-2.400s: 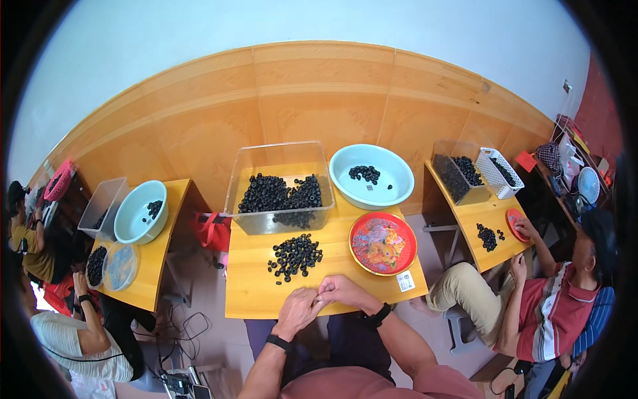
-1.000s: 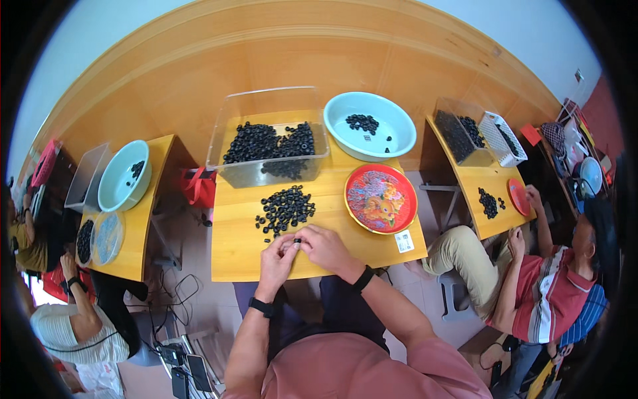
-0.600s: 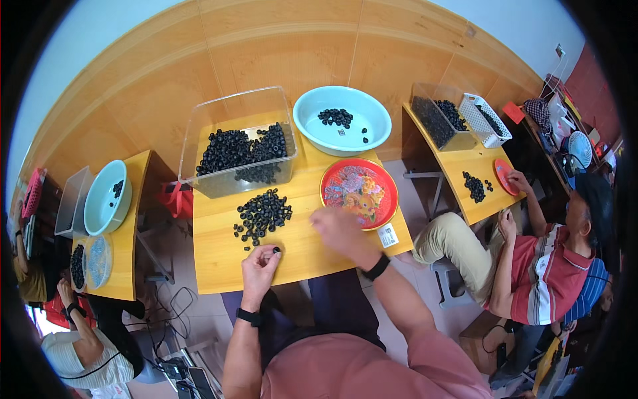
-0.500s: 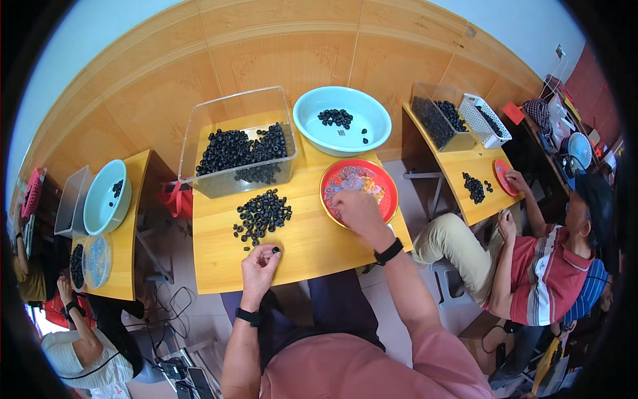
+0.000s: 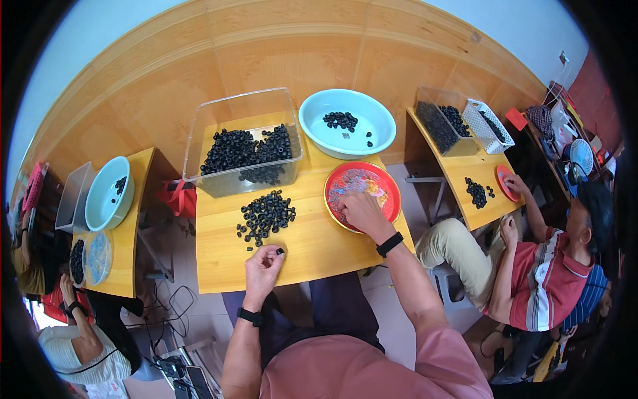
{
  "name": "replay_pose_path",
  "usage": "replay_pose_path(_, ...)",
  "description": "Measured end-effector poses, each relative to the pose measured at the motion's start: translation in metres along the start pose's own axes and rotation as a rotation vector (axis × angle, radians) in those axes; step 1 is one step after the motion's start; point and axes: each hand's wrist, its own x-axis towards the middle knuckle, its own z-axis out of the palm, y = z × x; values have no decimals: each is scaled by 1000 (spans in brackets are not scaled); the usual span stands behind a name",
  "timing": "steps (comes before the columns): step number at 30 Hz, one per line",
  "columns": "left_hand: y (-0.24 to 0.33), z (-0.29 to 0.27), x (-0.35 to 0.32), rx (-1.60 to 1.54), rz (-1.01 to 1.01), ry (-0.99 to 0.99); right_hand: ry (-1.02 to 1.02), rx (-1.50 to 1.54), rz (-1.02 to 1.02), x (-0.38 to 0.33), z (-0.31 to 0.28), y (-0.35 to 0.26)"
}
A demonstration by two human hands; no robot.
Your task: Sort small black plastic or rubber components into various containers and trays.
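Observation:
Near the front edge of the yellow wooden table, my left hand [image 5: 264, 269] is closed, pinching a small black plastic ring-like part [image 5: 280, 251] between thumb and forefinger. A loose pile of the same black parts [image 5: 267, 214] lies just beyond it. Over to the right, my right hand [image 5: 364, 213] reaches into a red round tray [image 5: 393, 199] with a yellow rim. Its fingers are bent down together among tiny clear, pinkish and orange pieces [image 5: 362, 183]. The fingertips are partly hidden, so anything between them cannot be made out.
Behind the pile stands a clear plastic bin [image 5: 292, 174] of black parts. Beside it is a light blue basin [image 5: 385, 133] holding several more. Co-workers sit at a right table [image 5: 475, 216] and a left table [image 5: 123, 276]. Cables [image 5: 174, 316] lie on the floor at left.
The view has shifted slightly. My right hand still works inside the red tray with small finger movement, and my left hand keeps its pinch on the black part.

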Motion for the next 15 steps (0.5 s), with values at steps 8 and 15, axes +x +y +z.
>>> replay_pose_path(8, 4, 2, -2, 14, 38, 38, 49, 69, 102, -8, -7, -6)
replay_pose_path(15, 4, 5, -1, 37, 88, 43, 78, 370, -158, -31, 18, -69)
